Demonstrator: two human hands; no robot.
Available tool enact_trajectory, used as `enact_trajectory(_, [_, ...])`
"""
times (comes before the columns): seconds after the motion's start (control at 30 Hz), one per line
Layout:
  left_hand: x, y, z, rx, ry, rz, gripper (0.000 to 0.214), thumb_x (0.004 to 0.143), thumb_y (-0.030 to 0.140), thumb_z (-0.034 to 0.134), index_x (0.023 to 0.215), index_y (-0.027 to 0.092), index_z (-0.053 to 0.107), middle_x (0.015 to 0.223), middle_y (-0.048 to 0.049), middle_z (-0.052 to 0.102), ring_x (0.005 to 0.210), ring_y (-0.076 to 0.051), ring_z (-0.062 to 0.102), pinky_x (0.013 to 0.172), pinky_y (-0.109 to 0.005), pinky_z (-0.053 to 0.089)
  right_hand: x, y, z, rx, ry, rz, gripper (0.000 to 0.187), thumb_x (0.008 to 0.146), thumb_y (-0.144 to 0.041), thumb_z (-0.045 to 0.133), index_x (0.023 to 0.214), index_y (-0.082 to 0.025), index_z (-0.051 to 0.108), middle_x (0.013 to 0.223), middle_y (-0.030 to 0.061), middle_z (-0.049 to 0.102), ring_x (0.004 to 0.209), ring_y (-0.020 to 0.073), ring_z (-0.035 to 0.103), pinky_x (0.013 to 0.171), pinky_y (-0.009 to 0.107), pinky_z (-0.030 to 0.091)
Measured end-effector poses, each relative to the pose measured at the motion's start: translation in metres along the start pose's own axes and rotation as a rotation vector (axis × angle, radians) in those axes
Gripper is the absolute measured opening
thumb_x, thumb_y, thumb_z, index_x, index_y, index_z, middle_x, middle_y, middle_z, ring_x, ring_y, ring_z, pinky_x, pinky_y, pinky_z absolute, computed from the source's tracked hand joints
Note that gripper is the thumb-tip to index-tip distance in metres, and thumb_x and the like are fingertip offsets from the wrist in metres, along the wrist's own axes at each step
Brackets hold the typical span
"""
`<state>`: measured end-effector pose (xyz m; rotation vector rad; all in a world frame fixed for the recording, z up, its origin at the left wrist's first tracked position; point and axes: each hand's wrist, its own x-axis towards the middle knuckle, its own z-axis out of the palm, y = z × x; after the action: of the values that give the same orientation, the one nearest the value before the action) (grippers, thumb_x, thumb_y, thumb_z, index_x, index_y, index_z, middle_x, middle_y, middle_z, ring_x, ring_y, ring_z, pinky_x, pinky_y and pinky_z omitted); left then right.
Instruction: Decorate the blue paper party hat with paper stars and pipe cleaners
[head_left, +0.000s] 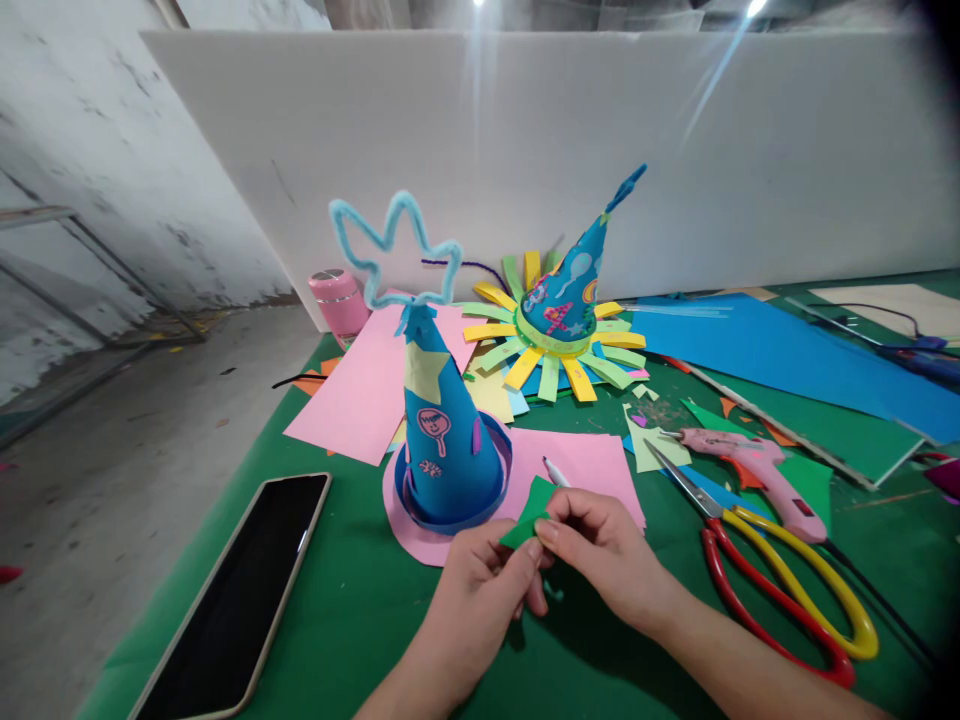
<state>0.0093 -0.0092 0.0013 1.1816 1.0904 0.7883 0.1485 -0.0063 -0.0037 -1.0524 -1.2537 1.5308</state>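
Observation:
Both my hands meet low in the middle of the view over the green table (337,620). My left hand (480,590) and my right hand (600,555) pinch a small green paper piece (531,508) between their fingertips. A white pen (555,472) sticks up from my right hand behind the paper. Just beyond my hands stands a blue cone hat (448,430) on a pink round brim, topped with a light-blue pipe-cleaner star (394,250).
A second blue cone hat (570,290) sits on a fan of yellow and green strips. Red-and-yellow scissors (780,580) and a pink glue gun (750,465) lie right. A dark phone (240,590) lies left, by the table edge. Pink paper (360,390), blue sheets (772,350), a pink cup (339,300), a white board behind.

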Motion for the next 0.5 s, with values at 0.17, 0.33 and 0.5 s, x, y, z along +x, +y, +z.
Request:
enact_trajectory(0.17, [-0.006,0.013,0.004,0.153,0.051,0.169,0.025,0.073,0.024,0.047,0.049,0.016,0.048,0.041,0.0031,0.042,0.043,-0.008,0.036,0.043,-0.021,0.026,-0.005,-0.001,0.001,-0.053,-0.026,-0.076,0.022,0.081,-0.032,0.051,0.067,-0.015,0.046,0.06,-0.0013,0.049,0.056,0.0092,0.043,0.053,0.022,0.034])
enact_trajectory(0.33, [-0.011,0.015,0.005,0.253,0.059,0.248,0.03,0.073,0.022,0.045,0.044,0.017,0.04,0.042,0.0042,0.035,0.042,-0.007,0.031,0.042,-0.021,0.023,-0.011,-0.003,-0.001,-0.174,-0.037,-0.2,0.021,0.083,-0.03,0.048,0.068,-0.016,0.047,0.061,-0.0027,0.043,0.056,0.0088,0.038,0.051,0.021,0.03])
enact_trajectory(0.5, [-0.006,0.007,0.004,0.09,0.046,0.091,0.02,0.074,0.028,0.048,0.062,0.014,0.054,0.047,0.0014,0.049,0.044,-0.008,0.039,0.044,-0.02,0.029,-0.005,-0.002,-0.003,-0.205,-0.008,-0.192,0.022,0.085,-0.028,0.045,0.068,-0.015,0.05,0.065,-0.0006,0.05,0.06,0.0095,0.045,0.056,0.021,0.036])
